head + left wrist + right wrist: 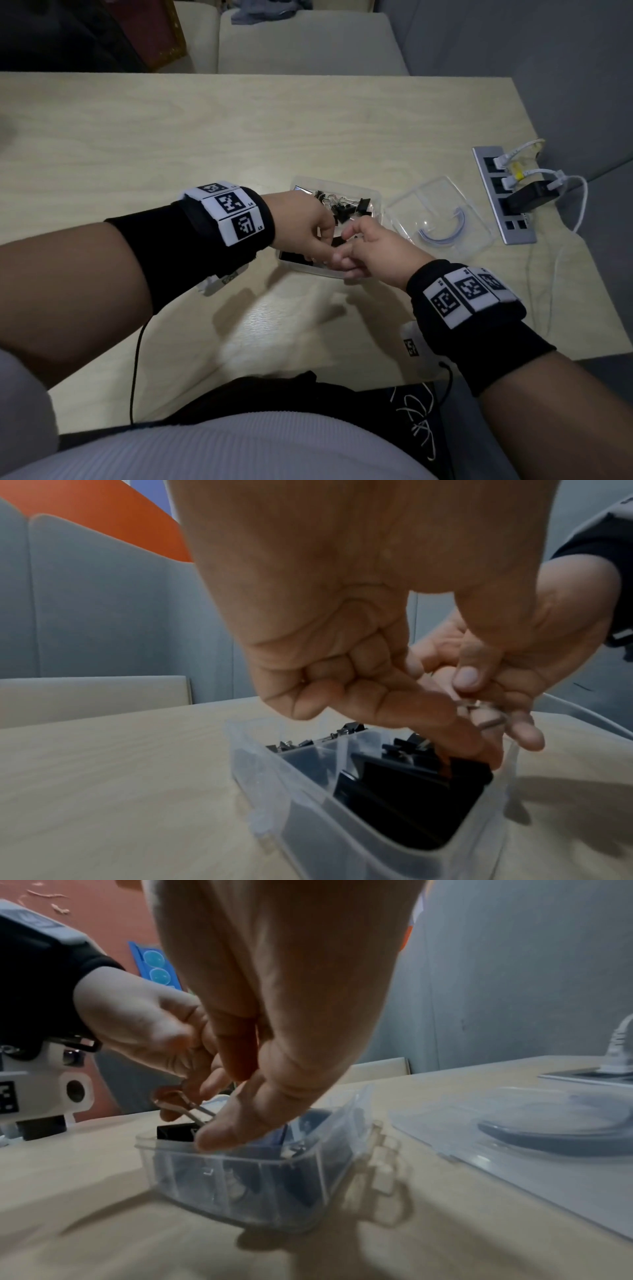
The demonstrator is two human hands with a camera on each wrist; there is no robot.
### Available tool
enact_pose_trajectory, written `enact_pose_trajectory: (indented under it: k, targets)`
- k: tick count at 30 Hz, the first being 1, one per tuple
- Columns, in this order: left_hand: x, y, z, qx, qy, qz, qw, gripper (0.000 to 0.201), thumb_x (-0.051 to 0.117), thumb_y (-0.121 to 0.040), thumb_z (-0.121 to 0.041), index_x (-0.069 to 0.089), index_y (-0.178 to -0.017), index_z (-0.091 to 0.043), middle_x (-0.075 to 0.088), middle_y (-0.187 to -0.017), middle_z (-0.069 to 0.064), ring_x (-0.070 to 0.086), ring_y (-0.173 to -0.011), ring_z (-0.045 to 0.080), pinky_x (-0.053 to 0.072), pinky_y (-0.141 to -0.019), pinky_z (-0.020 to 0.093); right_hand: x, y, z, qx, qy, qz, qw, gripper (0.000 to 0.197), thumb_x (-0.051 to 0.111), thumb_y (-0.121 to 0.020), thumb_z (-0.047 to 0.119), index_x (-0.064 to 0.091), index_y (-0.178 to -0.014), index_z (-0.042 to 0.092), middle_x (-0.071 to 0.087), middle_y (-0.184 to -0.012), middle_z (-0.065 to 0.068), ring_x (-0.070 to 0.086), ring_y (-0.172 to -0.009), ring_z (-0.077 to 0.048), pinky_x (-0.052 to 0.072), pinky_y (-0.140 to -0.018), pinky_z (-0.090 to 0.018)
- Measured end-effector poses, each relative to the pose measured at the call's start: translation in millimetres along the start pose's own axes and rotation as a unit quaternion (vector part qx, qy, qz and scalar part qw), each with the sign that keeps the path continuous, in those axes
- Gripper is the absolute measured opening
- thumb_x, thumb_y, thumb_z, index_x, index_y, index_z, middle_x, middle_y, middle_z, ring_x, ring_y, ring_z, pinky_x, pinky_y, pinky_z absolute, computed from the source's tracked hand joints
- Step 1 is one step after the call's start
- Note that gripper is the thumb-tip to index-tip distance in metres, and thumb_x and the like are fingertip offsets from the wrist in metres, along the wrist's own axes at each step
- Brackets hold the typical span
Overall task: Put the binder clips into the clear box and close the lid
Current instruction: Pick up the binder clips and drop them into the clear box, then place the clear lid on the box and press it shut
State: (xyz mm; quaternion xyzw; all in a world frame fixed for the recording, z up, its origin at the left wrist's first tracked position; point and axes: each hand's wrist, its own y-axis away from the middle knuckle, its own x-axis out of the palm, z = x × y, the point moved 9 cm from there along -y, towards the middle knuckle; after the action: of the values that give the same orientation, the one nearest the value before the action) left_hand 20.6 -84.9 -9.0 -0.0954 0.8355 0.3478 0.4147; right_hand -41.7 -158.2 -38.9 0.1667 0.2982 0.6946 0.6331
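Note:
The clear box [375, 198] stands open mid-table, its lid [442, 219] lying flat to the right. Several small black binder clips [337, 205] fill the far compartment, and larger black ones [411, 791] lie in the near one. Both hands meet over the near compartment. My left hand [308, 233] pinches the wire handles [479, 710] of a large binder clip [174, 1131] between thumb and forefinger. That clip's black body sits at the box rim [240, 1156]. My right hand [373, 246] has curled fingers against the same handles, its fingertip [219, 1137] beside the clip's body.
A grey power strip [503, 195] with white plugs and a black adapter [532, 198] lies near the table's right edge, with white cables trailing off it. Light chairs [308, 41] stand beyond the far edge. Bare wood lies left of the box.

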Motion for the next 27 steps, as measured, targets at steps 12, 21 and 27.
enact_pose_trajectory:
  k: [12, 21, 27]
  targets:
    - [-5, -5, -14, 0.004, -0.133, -0.032, 0.991, 0.018, 0.062, -0.084, -0.030, 0.070, -0.099, -0.028, 0.071, -0.098, -0.004, 0.063, -0.096, 0.022, 0.050, -0.078, 0.030, -48, 4, 26, -0.119, 0.340, -0.184, 0.914, 0.020, 0.050, -0.089, 0.012, 0.066, -0.095, 0.023, 0.060, -0.102, 0.000, 0.055, -0.090, -0.016, 0.039, -0.077, -0.024]
    - [-13, -4, 6, -0.020, -0.143, -0.056, 0.988, 0.027, 0.058, -0.085, -0.051, 0.070, -0.098, -0.030, 0.060, -0.109, -0.002, 0.058, -0.103, 0.024, 0.051, -0.082, 0.038, -55, 6, 20, -0.123, 0.343, -0.219, 0.905, 0.021, 0.050, -0.089, 0.015, 0.067, -0.099, 0.022, 0.055, -0.104, -0.003, 0.055, -0.096, -0.020, 0.042, -0.084, -0.027]
    - [-24, -2, 36, -0.061, -0.124, -0.108, 0.984, 0.079, 0.054, -0.077, -0.071, 0.032, -0.144, -0.035, 0.020, -0.158, 0.003, 0.023, -0.144, 0.026, 0.027, -0.110, 0.053, -115, 12, -1, -0.012, 0.401, -0.334, 0.853, 0.040, 0.052, -0.088, 0.028, 0.049, -0.127, 0.020, 0.043, -0.137, -0.007, 0.040, -0.125, -0.028, 0.037, -0.102, -0.047]
